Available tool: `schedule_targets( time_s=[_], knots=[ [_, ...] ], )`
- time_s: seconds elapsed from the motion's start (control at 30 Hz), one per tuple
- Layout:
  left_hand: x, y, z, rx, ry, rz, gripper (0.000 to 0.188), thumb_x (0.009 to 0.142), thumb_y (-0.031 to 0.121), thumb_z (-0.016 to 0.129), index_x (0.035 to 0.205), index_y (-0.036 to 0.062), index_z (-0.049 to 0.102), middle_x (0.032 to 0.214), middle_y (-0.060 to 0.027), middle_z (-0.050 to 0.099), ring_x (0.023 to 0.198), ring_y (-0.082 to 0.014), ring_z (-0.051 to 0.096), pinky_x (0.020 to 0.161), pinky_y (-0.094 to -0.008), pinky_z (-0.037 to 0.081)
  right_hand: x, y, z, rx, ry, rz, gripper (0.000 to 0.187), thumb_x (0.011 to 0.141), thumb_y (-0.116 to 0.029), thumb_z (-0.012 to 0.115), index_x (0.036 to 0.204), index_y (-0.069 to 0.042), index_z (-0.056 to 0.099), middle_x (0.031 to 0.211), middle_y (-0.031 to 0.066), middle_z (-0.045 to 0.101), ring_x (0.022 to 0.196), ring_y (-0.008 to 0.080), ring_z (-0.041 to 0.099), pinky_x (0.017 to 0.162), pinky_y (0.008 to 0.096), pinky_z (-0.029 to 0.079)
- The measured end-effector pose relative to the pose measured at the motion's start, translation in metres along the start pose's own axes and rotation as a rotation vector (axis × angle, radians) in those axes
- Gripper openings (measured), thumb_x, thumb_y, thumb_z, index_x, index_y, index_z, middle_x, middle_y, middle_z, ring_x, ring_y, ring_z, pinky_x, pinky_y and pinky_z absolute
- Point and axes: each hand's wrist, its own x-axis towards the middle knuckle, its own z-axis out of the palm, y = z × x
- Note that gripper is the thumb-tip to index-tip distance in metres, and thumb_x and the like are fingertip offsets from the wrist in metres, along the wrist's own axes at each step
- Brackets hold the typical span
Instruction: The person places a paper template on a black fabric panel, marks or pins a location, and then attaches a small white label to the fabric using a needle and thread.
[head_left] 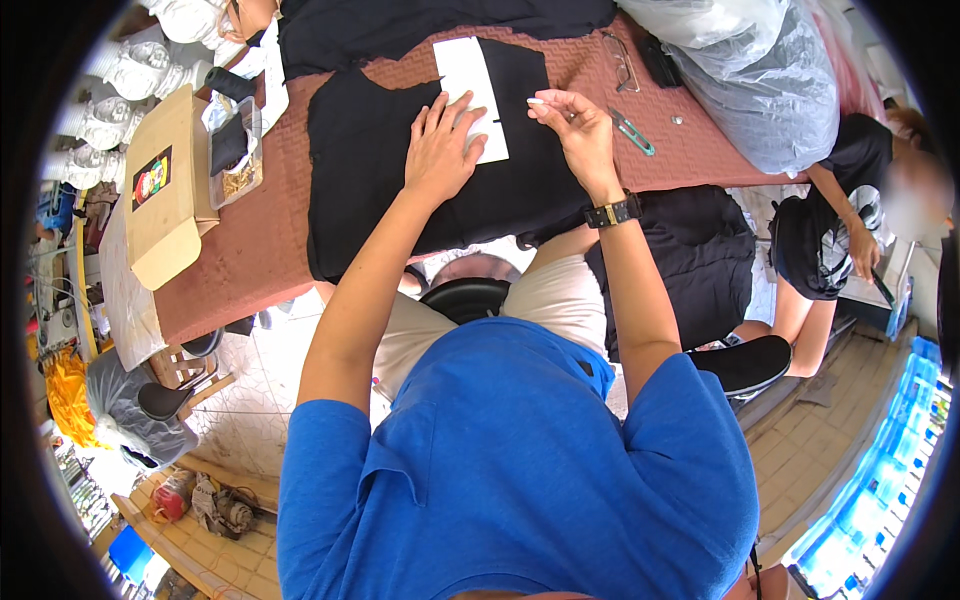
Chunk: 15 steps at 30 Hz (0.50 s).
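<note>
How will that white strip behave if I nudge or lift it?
The white strip is probably fairly stiff: its long edges look straight and it lies flat. It looks thin, so likely light. It may slide if pushed, since only the left hand visibly rests on it, over the black cloth.

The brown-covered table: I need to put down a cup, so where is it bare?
Bare cover shows between the cardboard box and the black fabric, and along the near edge between the green snips and grey plastic bags. Crowded: the middle, where the left hand rests on a white card, and far right, under those bags.
</note>
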Motion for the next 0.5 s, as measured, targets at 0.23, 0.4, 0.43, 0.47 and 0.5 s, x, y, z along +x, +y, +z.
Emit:
schedule_targets(
  time_s=[0.23, 0.4, 0.43, 0.47, 0.5],
  knots=[
    [0.0004, -0.0009, 0.0010, -0.003, -0.009, -0.003, 0.040, 0.097, 0.033, 0.058, 0.134, 0.0185, 0.058, 0.151, -0.0042, 0.045, 0.146, -0.0321, 0.033, 0.119, -0.0535, 0.025, -0.0015, 0.0000, 0.0005, -0.003, 0.013, -0.004, 0.016, 0.092, 0.003, 0.069, 0.107, 0.008, 0.068, 0.100, 0.0135, 0.074, 0.091, 0.0169, 0.071, 0.087, 0.0297, 0.058],
    [-0.0004, -0.0007, 0.0003, 0.004, -0.015, -0.002, 0.041, 0.098, 0.034, 0.057, 0.136, 0.0194, 0.057, 0.152, -0.0036, 0.044, 0.146, -0.0319, 0.033, 0.119, -0.0530, 0.025, -0.0023, -0.0004, -0.0004, -0.019, 0.003, -0.017, 0.013, 0.091, 0.005, 0.068, 0.103, 0.005, 0.071, 0.100, 0.0118, 0.074, 0.091, 0.0152, 0.071, 0.086, 0.0280, 0.057],
    [-0.0006, -0.0007, 0.0002, 0.010, -0.026, -0.007, 0.041, 0.099, 0.035, 0.056, 0.137, 0.0201, 0.056, 0.153, -0.0029, 0.043, 0.147, -0.0314, 0.032, 0.120, -0.0526, 0.024, -0.0012, -0.0002, -0.0014, -0.024, -0.006, -0.027, 0.013, 0.090, 0.005, 0.068, 0.103, 0.004, 0.071, 0.099, 0.0110, 0.074, 0.091, 0.0151, 0.071, 0.085, 0.0278, 0.057],
    [-0.0009, -0.0009, 0.0001, 0.015, -0.038, -0.011, 0.041, 0.100, 0.035, 0.054, 0.138, 0.0207, 0.055, 0.155, -0.0022, 0.042, 0.147, -0.0309, 0.031, 0.120, -0.0522, 0.023, 0.0010, 0.0001, -0.0027, -0.029, -0.015, -0.038, 0.013, 0.090, 0.005, 0.068, 0.102, 0.004, 0.072, 0.097, 0.0103, 0.074, 0.091, 0.0151, 0.071, 0.085, 0.0277, 0.057],
    [-0.0014, -0.0015, 0.0004, 0.015, -0.036, -0.012, 0.041, 0.100, 0.035, 0.054, 0.138, 0.0207, 0.055, 0.155, -0.0022, 0.042, 0.148, -0.0307, 0.031, 0.120, -0.0521, 0.023, 0.0038, 0.0004, -0.0040, -0.034, -0.025, -0.048, 0.013, 0.090, 0.005, 0.068, 0.101, 0.003, 0.072, 0.096, 0.0095, 0.074, 0.091, 0.0150, 0.071, 0.084, 0.0276, 0.057]
  ],
)
